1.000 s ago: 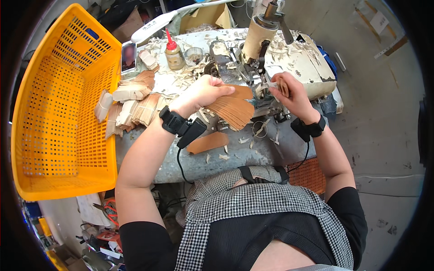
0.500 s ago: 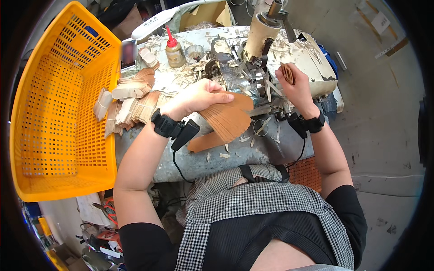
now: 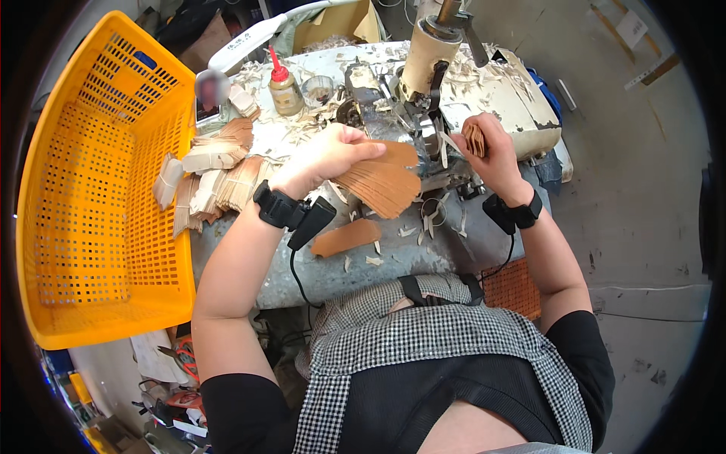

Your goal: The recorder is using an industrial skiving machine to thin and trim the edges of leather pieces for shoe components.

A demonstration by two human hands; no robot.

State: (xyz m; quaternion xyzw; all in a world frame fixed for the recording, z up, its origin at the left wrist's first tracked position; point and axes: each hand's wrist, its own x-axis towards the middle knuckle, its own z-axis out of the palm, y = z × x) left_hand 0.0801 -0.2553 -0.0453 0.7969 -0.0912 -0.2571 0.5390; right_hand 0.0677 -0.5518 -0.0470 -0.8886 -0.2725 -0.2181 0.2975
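Note:
My left hand (image 3: pixel 330 158) is closed on a fanned stack of brown leather pieces (image 3: pixel 384 188) with rounded ends. The uppermost piece sticks out beyond the rest, toward the machine. In my right hand (image 3: pixel 491 153) is a small bundle of folded brown leather pieces (image 3: pixel 474 141), gripped in curled fingers. Between the hands, slightly farther off, stands a cream machine (image 3: pixel 428 64) with its metal working parts (image 3: pixel 432 129) low down. One loose leather piece (image 3: pixel 346 237) lies on the table below the left hand's stack.
A tall yellow basket (image 3: pixel 113 325) stands at the left. Beside it lie tied bundles of leather pieces (image 3: pixel 215 155). A red-capped bottle (image 3: pixel 286 92) and a clear cup (image 3: pixel 318 89) stand among pale scraps (image 3: pixel 340 57). A white lamp arm (image 3: pixel 249 41) crosses the back.
The fanned stack in my left hand has risen off the loose piece, which now lies apart. My right hand has tilted its bundle slightly and shifted a little nearer.

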